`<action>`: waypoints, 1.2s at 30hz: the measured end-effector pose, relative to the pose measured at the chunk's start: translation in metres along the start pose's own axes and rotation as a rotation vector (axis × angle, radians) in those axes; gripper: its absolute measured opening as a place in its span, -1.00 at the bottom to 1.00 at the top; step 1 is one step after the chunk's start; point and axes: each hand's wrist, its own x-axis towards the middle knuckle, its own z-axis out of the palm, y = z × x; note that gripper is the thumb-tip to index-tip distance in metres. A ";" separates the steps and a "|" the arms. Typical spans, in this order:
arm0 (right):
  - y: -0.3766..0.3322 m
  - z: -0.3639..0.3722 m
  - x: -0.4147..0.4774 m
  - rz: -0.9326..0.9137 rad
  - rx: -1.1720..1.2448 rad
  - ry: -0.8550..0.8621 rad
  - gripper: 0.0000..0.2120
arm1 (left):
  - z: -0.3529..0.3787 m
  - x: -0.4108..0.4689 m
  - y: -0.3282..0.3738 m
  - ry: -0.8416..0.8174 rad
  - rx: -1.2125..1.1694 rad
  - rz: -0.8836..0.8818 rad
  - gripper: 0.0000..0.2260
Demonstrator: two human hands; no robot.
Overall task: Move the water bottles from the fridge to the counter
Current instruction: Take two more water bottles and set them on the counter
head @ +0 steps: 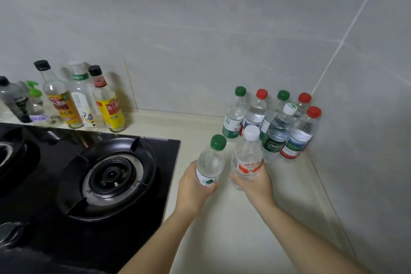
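My left hand (pixel 194 189) grips a clear water bottle with a green cap (pixel 211 160) around its lower body. My right hand (pixel 258 184) grips a second water bottle with a white cap and red label (pixel 246 158). Both bottles are upright, side by side, low over the cream counter (pixel 240 229); whether they touch it is hidden by my hands. Just behind them, in the corner of the counter, stand several water bottles (pixel 275 124) with green, red and white caps, packed close together against the tiled wall.
A black gas hob (pixel 93 176) with a round burner takes up the counter's left part. Behind it, several sauce and oil bottles (pixel 84 100) line the back wall. Grey tiled walls (pixel 355 140) close off the back and the right.
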 end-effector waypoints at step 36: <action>0.009 -0.021 0.095 -0.018 -1.230 -0.060 -0.52 | 0.108 0.116 0.008 -0.026 0.285 0.027 -0.62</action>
